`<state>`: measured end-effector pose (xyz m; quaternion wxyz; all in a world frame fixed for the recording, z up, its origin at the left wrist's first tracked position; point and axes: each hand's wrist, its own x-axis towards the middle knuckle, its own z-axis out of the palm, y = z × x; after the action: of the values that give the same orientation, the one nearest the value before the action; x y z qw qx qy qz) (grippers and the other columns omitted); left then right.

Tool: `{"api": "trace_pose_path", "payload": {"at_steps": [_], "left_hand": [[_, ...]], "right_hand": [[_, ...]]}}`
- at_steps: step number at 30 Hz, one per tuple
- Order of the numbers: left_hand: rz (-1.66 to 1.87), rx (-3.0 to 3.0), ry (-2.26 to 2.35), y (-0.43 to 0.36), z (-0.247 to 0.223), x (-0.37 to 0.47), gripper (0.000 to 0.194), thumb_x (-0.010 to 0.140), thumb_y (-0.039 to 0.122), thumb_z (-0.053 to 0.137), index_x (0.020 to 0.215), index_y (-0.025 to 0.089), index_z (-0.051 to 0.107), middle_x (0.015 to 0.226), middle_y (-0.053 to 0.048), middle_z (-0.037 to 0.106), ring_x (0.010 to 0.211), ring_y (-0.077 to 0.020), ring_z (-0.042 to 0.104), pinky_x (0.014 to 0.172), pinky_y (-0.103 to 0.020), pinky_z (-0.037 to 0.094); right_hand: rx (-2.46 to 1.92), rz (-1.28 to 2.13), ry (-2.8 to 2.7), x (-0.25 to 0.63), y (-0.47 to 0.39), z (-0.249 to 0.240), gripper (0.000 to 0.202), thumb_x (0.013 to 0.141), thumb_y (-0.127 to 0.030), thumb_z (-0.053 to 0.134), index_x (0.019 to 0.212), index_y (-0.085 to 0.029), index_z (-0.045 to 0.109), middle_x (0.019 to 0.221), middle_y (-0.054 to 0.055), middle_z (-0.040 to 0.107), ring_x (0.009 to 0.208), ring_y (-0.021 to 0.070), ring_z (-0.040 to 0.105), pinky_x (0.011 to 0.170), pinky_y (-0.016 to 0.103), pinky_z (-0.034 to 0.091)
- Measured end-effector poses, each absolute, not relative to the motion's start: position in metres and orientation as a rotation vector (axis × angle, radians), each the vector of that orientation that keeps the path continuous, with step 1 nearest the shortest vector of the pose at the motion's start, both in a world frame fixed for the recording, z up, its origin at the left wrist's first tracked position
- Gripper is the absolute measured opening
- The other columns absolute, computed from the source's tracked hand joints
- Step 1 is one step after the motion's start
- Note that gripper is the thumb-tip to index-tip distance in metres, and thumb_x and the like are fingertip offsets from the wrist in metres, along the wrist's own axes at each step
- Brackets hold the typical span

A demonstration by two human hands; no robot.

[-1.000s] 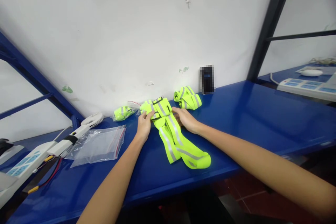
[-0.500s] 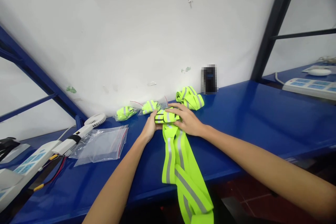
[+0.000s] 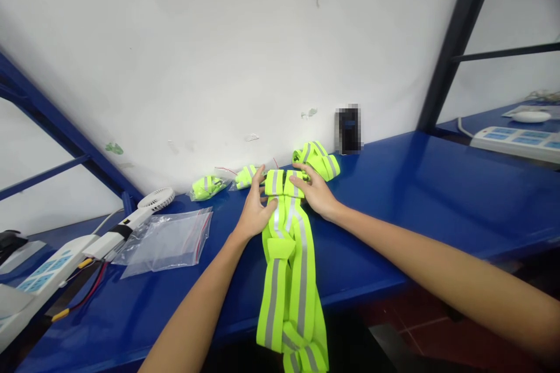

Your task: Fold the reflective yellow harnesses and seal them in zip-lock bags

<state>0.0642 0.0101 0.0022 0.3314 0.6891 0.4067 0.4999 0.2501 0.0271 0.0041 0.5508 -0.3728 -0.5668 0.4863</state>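
Note:
A neon-yellow reflective strap vest [image 3: 303, 268] with grey stripes lies over the blue table and hangs past its front edge. At its far end, the straps are folded into two loops side by side. My left hand [image 3: 257, 210] curls around the left loop, thumb on top of the straps. Fingers of my right hand [image 3: 318, 192] pinch the right loop, the thumb lying across it. Just behind my right hand sits another bundled reflective vest [image 3: 322, 164], unbagged. Beyond my left hand are two bagged vests, one farther left [image 3: 205, 187] and one partly hidden [image 3: 245, 176].
Flat clear zip bags [image 3: 164, 245] lie left of my forearm, beside a white handheld fan [image 3: 155, 200]. A power strip [image 3: 48, 274] and wires run along the left. A blurred black object [image 3: 349, 131] stands against the wall; another power strip [image 3: 520, 141] is far right.
The compact fold between my hands has opened into two side-by-side loops. The straps below have shifted left and lie straighter, and my left thumb has come over the top.

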Motion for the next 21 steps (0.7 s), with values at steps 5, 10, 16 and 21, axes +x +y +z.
{"api": "trace_pose_path", "payload": {"at_steps": [5, 10, 16, 21], "left_hand": [[1.376, 1.941, 1.162, 0.016, 0.005, 0.058, 0.042, 0.075, 0.028, 0.072, 0.115, 0.023, 0.064, 0.138, -0.012, 0.050, 0.129, -0.0290, 0.047, 0.096, -0.037, 0.047], [1.522, 1.561, 1.107, 0.021, 0.008, 0.057, 0.036, 0.076, 0.042, 0.071, 0.101, 0.016, 0.068, 0.104, -0.009, 0.071, 0.099, -0.0252, 0.066, 0.088, -0.034, 0.050], [1.523, 1.175, 1.153, 0.018, 0.012, 0.056, 0.035, 0.070, 0.047, 0.074, 0.083, 0.014, 0.070, 0.066, -0.003, 0.068, 0.057, -0.0180, 0.062, 0.061, -0.029, 0.049], [1.368, 1.197, 1.181, 0.019, 0.005, 0.061, 0.042, 0.069, 0.054, 0.072, 0.081, 0.014, 0.073, 0.066, -0.007, 0.070, 0.064, -0.0235, 0.067, 0.059, -0.030, 0.050]], "right_hand": [[-0.870, 1.242, -1.369, 0.251, 0.032, 0.002, 0.037, 0.086, -0.051, 0.058, 0.107, -0.021, 0.065, 0.066, 0.001, 0.062, 0.051, 0.0156, 0.056, 0.046, 0.027, 0.046], [-0.685, 1.383, -1.640, 0.254, 0.023, 0.005, 0.050, 0.093, -0.059, 0.037, 0.095, -0.018, 0.065, 0.063, 0.003, 0.062, 0.056, 0.0189, 0.059, 0.055, 0.030, 0.048], [-0.842, 0.717, -2.000, 0.260, 0.018, 0.004, 0.061, 0.080, -0.040, 0.068, 0.135, -0.021, 0.049, 0.090, 0.005, 0.065, 0.066, 0.0189, 0.058, 0.067, 0.033, 0.048], [-0.690, 0.433, -1.975, 0.263, 0.023, 0.005, 0.066, 0.080, -0.020, 0.060, 0.144, -0.026, 0.041, 0.137, 0.013, 0.046, 0.110, 0.0263, 0.055, 0.088, 0.041, 0.048]]}}
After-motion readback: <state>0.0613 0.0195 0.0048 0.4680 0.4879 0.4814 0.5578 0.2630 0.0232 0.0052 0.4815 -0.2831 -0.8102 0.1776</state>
